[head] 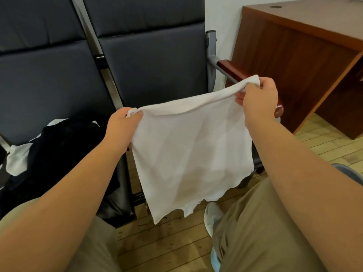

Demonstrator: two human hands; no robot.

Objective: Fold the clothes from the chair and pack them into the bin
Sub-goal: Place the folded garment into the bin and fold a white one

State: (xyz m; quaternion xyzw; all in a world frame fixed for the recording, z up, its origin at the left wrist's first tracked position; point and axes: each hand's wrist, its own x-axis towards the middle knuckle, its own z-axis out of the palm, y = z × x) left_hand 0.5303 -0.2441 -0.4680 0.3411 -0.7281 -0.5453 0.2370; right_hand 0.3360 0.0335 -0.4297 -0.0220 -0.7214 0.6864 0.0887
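Item under handling: white garment [192, 154], held up in the air in front of the chair [153, 61], clear of the seat and of the floor [167, 242].
Garment condition: spread flat in a single hanging panel. The top edge sags slightly between the two grips and the uneven lower hem hangs free.
Left hand [121, 126]: fingers and thumb curled round the garment's upper left corner, pinching a bunched bit of cloth.
Right hand [259, 97]: closed on the upper right corner, with cloth gathered over the fingers. This corner is held higher than the left one.
Remaining clothes: a heap of clothes [59, 154], mostly black with some white, lies on the left seat of the chair, well to the left of the held garment.
Chair: dark padded seats and backs, with a polished wooden armrest [233, 70] at the right end, just behind the right hand.
Surroundings: wooden desk [294, 55] to the right of the chair, and a pale plank floor.
Person: tan-clad legs [265, 232] at the bottom of the view, with a light shoe [213, 214] below the garment's hem.
Unidentified: a blue-grey curved edge [351, 173] past the right forearm. It cannot be told what this is.
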